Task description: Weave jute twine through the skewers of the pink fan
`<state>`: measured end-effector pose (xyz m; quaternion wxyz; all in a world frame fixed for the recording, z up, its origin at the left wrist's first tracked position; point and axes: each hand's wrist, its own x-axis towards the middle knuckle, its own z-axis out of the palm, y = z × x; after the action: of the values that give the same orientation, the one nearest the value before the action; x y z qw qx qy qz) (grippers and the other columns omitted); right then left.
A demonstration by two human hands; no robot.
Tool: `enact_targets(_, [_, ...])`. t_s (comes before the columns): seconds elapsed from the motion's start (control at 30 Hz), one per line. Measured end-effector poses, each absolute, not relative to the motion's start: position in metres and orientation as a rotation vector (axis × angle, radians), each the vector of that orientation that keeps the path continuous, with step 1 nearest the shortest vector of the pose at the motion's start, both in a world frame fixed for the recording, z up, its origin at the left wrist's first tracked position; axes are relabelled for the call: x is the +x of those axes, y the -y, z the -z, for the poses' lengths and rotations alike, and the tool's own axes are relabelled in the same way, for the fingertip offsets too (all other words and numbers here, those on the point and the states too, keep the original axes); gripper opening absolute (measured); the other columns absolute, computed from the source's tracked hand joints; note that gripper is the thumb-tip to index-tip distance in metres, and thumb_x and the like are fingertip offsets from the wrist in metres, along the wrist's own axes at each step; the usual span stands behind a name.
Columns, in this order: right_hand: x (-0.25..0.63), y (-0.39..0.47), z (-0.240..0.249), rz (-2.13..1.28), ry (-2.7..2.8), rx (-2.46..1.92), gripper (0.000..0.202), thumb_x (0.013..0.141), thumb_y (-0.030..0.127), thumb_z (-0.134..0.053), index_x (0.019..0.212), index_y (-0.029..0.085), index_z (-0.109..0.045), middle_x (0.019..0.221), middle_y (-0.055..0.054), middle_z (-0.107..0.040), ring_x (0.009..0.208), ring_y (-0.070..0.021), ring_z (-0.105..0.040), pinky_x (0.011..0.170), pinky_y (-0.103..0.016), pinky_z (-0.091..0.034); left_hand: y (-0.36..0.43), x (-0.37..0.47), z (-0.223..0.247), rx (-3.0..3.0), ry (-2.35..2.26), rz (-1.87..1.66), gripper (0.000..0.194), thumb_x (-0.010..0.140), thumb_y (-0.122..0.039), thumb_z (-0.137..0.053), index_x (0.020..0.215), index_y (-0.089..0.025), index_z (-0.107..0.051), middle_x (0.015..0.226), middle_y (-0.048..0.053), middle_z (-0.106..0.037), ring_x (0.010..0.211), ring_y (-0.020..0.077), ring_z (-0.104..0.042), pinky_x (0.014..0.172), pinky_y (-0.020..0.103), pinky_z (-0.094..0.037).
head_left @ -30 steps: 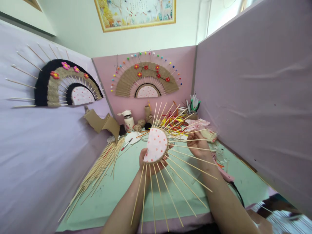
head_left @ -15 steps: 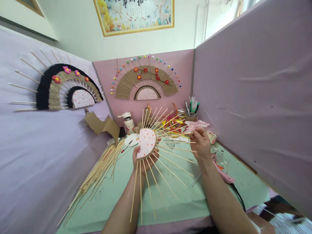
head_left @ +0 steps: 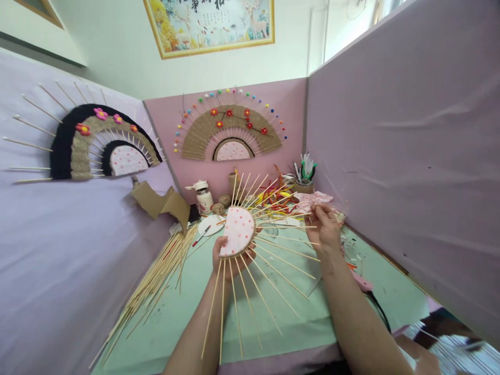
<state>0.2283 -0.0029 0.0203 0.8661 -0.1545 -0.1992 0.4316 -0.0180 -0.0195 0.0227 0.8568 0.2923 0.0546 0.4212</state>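
My left hand [head_left: 234,263] grips a half-round fan base [head_left: 239,232] covered in white cloth with pink dots, its thumb on the near corner and the other fingers behind. Thin bamboo sticks [head_left: 273,271] spread like rays from its curved, twine-coloured edge, held above the table. At the right, my right hand [head_left: 323,226] has thumb and fingertips pinched at the outer end of one of these sticks [head_left: 291,216]. Its lower fingers curl near the tips of neighbouring sticks.
A pile of loose sticks [head_left: 156,281] lies at the left. Behind are a white bottle [head_left: 203,198], twine, coloured craft stems [head_left: 277,198] and a tool pot [head_left: 303,186]. A pink corded tool [head_left: 364,283] lies beside my right forearm. Finished fans [head_left: 234,120] hang on the partitions.
The view has shifted slightly. The fan base has moved a little to the right and turned slightly, and my right hand has moved a bit rightward, still pinching at the stick ends.
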Motion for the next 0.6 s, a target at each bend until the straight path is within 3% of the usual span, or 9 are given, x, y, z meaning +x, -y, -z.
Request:
enact_targets(0.33, [0.229, -0.006, -0.008, -1.096, 0.350, -0.471, 0.020, 0.062, 0.006, -0.068, 0.071, 0.018, -0.056, 0.064, 0.006, -0.063, 0.050, -0.0038, -0.056, 0.050, -0.014, -0.048, 0.021, -0.014, -0.015, 0.624, -0.097, -0.770, 0.076, 0.061, -0.040, -0.048, 0.131, -0.013, -0.036, 0.127, 0.014, -0.048, 0.073, 0.0156, -0.053, 0.059, 0.026, -0.040])
enact_targets(0.6, [0.218, -0.008, -0.006, -1.015, 0.502, -0.644, 0.017, 0.062, 0.015, -0.071, 0.070, 0.019, -0.057, 0.061, 0.004, -0.064, 0.048, -0.0048, -0.054, 0.046, -0.014, -0.044, 0.026, -0.011, -0.007, 0.634, -0.062, -0.679, 0.079, 0.062, -0.044, -0.047, 0.133, -0.013, -0.034, 0.118, 0.016, -0.054, 0.067, 0.0174, -0.054, 0.054, 0.028, -0.040])
